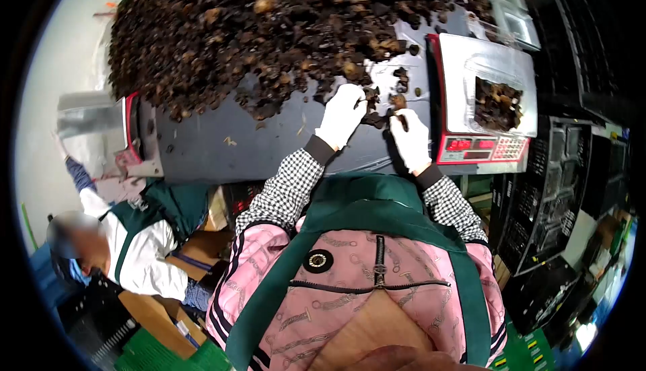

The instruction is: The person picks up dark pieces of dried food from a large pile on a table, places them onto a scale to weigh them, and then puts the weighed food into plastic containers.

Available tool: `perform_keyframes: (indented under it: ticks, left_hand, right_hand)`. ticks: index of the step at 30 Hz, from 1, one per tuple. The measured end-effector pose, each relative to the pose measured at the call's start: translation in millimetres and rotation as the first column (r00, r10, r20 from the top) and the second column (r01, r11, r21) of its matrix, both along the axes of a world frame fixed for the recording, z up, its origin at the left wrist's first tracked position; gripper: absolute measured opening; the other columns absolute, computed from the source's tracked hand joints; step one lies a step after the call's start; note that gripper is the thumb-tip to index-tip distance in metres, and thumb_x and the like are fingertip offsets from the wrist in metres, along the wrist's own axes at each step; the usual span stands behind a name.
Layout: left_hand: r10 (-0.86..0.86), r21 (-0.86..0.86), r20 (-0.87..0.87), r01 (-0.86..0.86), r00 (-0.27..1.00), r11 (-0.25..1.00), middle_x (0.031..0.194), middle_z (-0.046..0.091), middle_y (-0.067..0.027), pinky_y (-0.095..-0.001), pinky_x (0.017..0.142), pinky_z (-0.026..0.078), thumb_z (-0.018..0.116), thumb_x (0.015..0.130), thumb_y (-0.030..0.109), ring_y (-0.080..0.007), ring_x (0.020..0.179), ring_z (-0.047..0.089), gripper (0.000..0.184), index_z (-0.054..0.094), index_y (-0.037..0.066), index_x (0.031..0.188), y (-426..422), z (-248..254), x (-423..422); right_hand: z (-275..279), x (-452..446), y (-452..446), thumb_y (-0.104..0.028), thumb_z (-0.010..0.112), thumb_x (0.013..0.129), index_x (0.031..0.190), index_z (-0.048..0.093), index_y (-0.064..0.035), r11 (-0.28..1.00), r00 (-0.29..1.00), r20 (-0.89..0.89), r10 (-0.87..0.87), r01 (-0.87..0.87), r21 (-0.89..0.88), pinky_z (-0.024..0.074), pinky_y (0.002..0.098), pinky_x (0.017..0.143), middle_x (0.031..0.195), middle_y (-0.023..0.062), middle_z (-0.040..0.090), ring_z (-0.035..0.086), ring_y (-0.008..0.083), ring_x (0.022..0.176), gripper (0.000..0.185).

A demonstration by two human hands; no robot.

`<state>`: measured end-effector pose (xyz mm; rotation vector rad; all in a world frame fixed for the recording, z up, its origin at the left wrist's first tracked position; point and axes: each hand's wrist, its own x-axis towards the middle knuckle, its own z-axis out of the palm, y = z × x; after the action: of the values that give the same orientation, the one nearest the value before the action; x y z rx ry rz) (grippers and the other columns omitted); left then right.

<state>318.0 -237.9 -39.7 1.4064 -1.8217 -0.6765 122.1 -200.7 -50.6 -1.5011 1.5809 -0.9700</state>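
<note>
A broad heap of dark brown, wrinkled mushrooms (pixel 269 41), like wood ear, covers the far part of the dark table. My left hand (pixel 342 116), in a white glove, has its fingers curled at the near edge of the heap, on a dark mushroom. Beside it on the right, my right hand (pixel 412 141), also gloved in white, pinches a small dark piece between thumb and fingers. A few loose mushrooms (pixel 373 119) lie between the two hands. Farther right, a clear plastic tray (pixel 479 119) partly filled with mushrooms rests on a red scale (pixel 464 68).
A second scale (pixel 129 128) stands at the table's left end. There a co-worker (pixel 145 250) in a green apron reaches toward it. Stacked clear trays (pixel 508 11) are at the back right, and black crates (pixel 552 182) stand along the right side.
</note>
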Motion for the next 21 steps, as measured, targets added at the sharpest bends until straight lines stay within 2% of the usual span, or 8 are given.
perform_keyframes:
  ticks: [1,8,10,12,15,17,20,21]
  left_hand:
    - [-0.025,-0.108,0.083,0.034,0.996,0.994,0.103,0.061,-0.0176,-0.0398,0.085,0.051,0.066,0.085,0.01,-0.0352,0.095,0.061,0.016,0.062,0.003,0.098,-8,-13,-7]
    - [0.013,0.026,0.305,-0.022,0.952,0.999,0.096,0.059,-0.0184,-0.0449,0.076,0.05,0.061,0.086,0.011,-0.0382,0.087,0.061,0.015,0.059,0.006,0.1,-24,-46,-20]
    - [0.021,-0.043,0.267,-0.01,0.963,0.999,0.087,0.058,-0.019,-0.0467,0.069,0.049,0.06,0.086,0.011,-0.0392,0.077,0.06,0.011,0.056,0.005,0.095,-31,-49,-14]
    - [0.096,0.14,0.196,-0.125,0.976,0.982,0.081,0.059,-0.0182,-0.0447,0.069,0.049,0.062,0.083,0.01,-0.0385,0.075,0.06,0.011,0.057,0.004,0.09,-34,-23,-19]
    - [0.135,0.129,-0.005,-0.133,0.991,0.983,0.079,0.062,-0.0149,-0.0347,0.066,0.051,0.066,0.084,0.011,-0.0268,0.069,0.062,0.011,0.059,0.003,0.087,-37,39,-54]
    - [0.069,0.088,-0.083,-0.061,0.994,0.994,0.078,0.064,-0.0091,-0.0289,0.066,0.05,0.069,0.087,0.013,-0.0144,0.069,0.06,0.013,0.064,0.003,0.094,-38,84,-90]
    - [-0.115,0.073,-0.253,0.138,0.961,0.988,0.085,0.066,-0.0108,-0.0281,0.067,0.051,0.07,0.086,0.015,-0.0158,0.072,0.065,0.018,0.065,0.002,0.098,-41,119,-146]
    - [-0.147,0.052,-0.167,0.158,0.975,0.986,0.085,0.065,-0.0112,-0.0283,0.066,0.051,0.069,0.086,0.014,-0.0167,0.071,0.064,0.018,0.065,0.002,0.098,-43,123,-163]
  right_hand:
    - [12,-1,5,-0.014,0.066,0.091,0.099,0.062,-0.0017,0.999,0.999,0.017,0.027,-0.027,0.019,0.0521,0.0354,0.071,0.083,0.0171,0.065,0.066,0.0274,0.074,0.015]
    - [77,-40,21,-0.009,0.07,0.089,0.108,0.068,-0.0027,0.997,0.964,0.261,-0.049,0.033,0.068,0.0531,0.0277,0.074,0.09,0.009,0.069,0.066,0.0153,0.08,0.02]
    - [103,-77,13,-0.006,0.07,0.088,0.108,0.069,-0.0034,0.994,0.991,0.109,-0.074,0.082,-0.071,0.0532,0.0282,0.073,0.094,0.0085,0.069,0.067,0.0161,0.081,0.02]
    - [128,-116,1,-0.004,0.068,0.088,0.109,0.069,-0.0045,0.958,0.989,-0.095,-0.115,0.085,-0.274,0.0526,0.0291,0.072,0.094,0.0091,0.068,0.066,0.0185,0.08,0.021]
    - [116,-176,-16,-0.009,0.071,0.087,0.116,0.066,-0.0067,0.925,0.904,-0.414,-0.108,-0.061,-0.375,0.0528,0.0323,0.073,0.097,0.0106,0.065,0.066,0.0263,0.083,0.03]
    - [112,-198,-21,-0.011,0.073,0.085,0.122,0.064,-0.0066,0.945,0.866,-0.5,-0.011,-0.155,-0.29,0.053,0.034,0.075,0.099,0.0109,0.064,0.065,0.0279,0.085,0.038]
    - [116,-220,-27,-0.012,0.075,0.083,0.124,0.063,-0.0055,0.937,0.907,-0.419,0.038,-0.178,-0.3,0.0532,0.0336,0.075,0.098,0.0103,0.063,0.064,0.025,0.085,0.043]
    - [120,-227,-29,-0.012,0.076,0.083,0.124,0.063,-0.0052,0.938,0.933,-0.357,0.051,-0.167,-0.304,0.0533,0.0333,0.076,0.098,0.0102,0.064,0.064,0.0239,0.085,0.044]
